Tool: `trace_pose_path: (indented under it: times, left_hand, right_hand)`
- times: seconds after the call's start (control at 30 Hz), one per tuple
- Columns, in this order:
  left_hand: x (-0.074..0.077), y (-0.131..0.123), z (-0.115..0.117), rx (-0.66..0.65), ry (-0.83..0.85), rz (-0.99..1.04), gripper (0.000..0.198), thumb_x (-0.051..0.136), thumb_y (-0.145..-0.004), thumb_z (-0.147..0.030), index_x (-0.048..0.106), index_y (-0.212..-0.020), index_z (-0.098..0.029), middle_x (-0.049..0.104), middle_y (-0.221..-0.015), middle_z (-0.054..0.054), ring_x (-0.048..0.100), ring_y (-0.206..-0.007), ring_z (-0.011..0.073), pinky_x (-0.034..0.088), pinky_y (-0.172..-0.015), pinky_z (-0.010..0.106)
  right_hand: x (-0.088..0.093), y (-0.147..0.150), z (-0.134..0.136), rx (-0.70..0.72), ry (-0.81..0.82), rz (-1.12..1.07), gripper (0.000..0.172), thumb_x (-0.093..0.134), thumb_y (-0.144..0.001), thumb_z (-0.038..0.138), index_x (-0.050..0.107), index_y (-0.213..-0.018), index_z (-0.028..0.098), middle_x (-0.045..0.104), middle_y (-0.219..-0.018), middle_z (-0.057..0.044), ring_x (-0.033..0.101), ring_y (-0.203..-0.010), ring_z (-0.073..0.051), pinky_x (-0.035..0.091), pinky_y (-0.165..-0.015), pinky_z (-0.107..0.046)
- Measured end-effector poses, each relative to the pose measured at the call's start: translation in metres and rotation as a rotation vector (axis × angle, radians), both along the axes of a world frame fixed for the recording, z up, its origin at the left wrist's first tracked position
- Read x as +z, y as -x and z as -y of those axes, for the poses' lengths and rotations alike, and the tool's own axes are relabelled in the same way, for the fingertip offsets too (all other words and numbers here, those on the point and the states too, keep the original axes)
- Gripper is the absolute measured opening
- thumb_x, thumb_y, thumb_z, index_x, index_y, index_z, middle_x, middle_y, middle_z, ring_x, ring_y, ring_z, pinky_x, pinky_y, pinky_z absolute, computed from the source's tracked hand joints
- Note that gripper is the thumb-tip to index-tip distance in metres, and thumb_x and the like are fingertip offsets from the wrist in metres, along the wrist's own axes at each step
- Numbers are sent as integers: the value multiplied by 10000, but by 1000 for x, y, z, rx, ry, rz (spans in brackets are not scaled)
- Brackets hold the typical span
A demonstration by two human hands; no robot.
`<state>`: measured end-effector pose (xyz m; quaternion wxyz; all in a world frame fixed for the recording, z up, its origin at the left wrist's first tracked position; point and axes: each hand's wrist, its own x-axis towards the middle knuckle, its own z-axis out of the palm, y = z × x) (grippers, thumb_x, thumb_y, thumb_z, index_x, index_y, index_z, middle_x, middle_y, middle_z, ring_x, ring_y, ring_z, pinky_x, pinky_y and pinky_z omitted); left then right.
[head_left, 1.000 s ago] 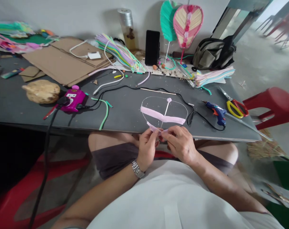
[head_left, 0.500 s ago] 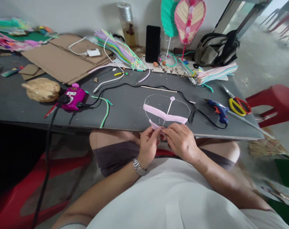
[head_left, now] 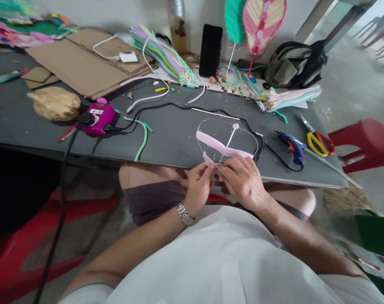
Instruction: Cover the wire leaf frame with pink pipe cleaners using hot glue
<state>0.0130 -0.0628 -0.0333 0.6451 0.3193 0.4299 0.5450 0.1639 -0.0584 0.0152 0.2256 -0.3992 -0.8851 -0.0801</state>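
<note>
A heart-shaped wire frame (head_left: 207,123) lies at the near edge of the dark table (head_left: 166,139), with a band of pale pink strips (head_left: 221,147) across it and a white stick up its middle. My left hand (head_left: 198,188) and my right hand (head_left: 244,183) meet at the frame's lower tip. Both pinch a short pink strip (head_left: 208,160) there, fingers closed. A metal watch sits on my left wrist.
A blue glue gun (head_left: 291,145) with a black cord and yellow-red scissors (head_left: 318,141) lie to the right. A magenta device (head_left: 98,119), green strips, cardboard (head_left: 84,69), coloured strip bundles (head_left: 166,57), a black phone (head_left: 211,50), finished fans, a bag (head_left: 293,65) and red stools surround.
My hands stay pinched at the frame's tip with small finger shifts. The view has drifted, so the table and frame sit slightly higher and further right.
</note>
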Motion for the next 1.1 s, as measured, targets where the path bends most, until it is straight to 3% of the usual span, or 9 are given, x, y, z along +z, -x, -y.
trace_pose_path:
  times: [0.43,0.67,0.77,0.9,0.97,1.1]
  left_hand:
    - [-2,2,-1,-3,-33,-57,438,764,-830,-560,679,-705,-149,524,-513,-41,383,-450,64,265,-453,215]
    - [0,0,-1,-16,-40,-20,479,772,-825,-571,608,-645,-159,541,-508,-35,386,-448,59,269,-461,212]
    - [1,0,-2,4,-23,-7,445,779,-823,-556,643,-685,-156,570,-512,-25,424,-449,68,295,-463,211]
    - [0,3,-4,70,19,64,409,776,-824,-550,725,-849,-146,642,-573,6,536,-514,101,340,-478,204]
    - [0,3,-5,112,35,80,418,773,-825,-562,734,-874,-149,664,-611,13,571,-548,111,357,-489,203]
    - [1,0,-2,126,-3,35,424,737,-863,-579,747,-887,-156,646,-590,-3,536,-531,105,376,-509,214]
  right_hand:
    - [14,-8,-13,182,75,159,185,592,-996,222,681,-835,205,638,-869,-44,503,-831,-207,317,-799,-374]
    - [15,-15,-19,210,-3,193,161,583,-1002,248,680,-879,213,628,-851,-43,527,-848,-209,337,-838,-384]
    - [11,-15,-12,182,-24,97,111,589,-992,210,698,-1003,233,681,-956,-55,580,-929,-218,369,-882,-393]
    - [-5,-9,15,79,-135,-285,186,647,-935,122,690,-1055,258,727,-956,-45,650,-904,-199,445,-831,-368]
    - [-18,-5,27,-12,15,-468,59,677,-939,180,684,-931,238,713,-813,-27,638,-741,-177,468,-722,-340]
    - [-39,5,30,-302,588,-848,232,718,-935,440,680,-884,217,708,-729,-11,597,-592,-149,479,-575,-285]
